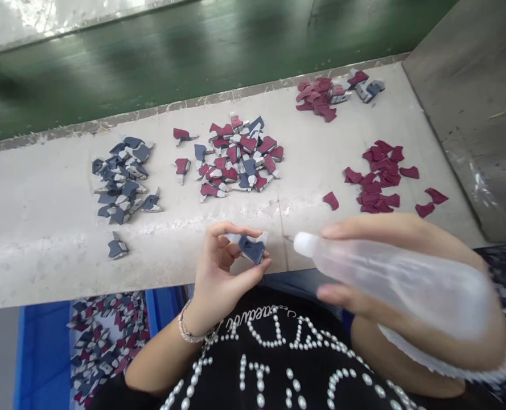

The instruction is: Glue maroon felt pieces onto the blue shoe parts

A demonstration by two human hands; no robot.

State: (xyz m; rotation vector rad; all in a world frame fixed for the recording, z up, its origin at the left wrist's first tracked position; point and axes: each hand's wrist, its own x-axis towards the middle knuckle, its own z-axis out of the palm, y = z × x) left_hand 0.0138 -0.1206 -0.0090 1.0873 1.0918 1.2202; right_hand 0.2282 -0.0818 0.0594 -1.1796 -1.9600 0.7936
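Between the thumb and fingers of my left hand (225, 267) is a small blue-and-grey plastic part (251, 248), its blue face turned up. My right hand (389, 239) wraps round a translucent squeeze bottle (389, 279) with a white cap and a thin tip. The bottle lies almost level, its tip pointing left at the part, a short gap away. Motion blurs the right hand and bottle somewhat. Nearest the bottle on the bench lies a loose maroon piece (331, 200), beside a pile of flat maroon pieces (381, 176).
The pale bench (48, 228) also bears a pile of blue-and-grey parts (124, 176), a mixed maroon-and-blue pile (239, 156) and another maroon heap (316, 98). A green wall (193, 57) runs behind; a metal panel (478, 114) stands right. Below left, a blue bin (43, 353) holds many parts.
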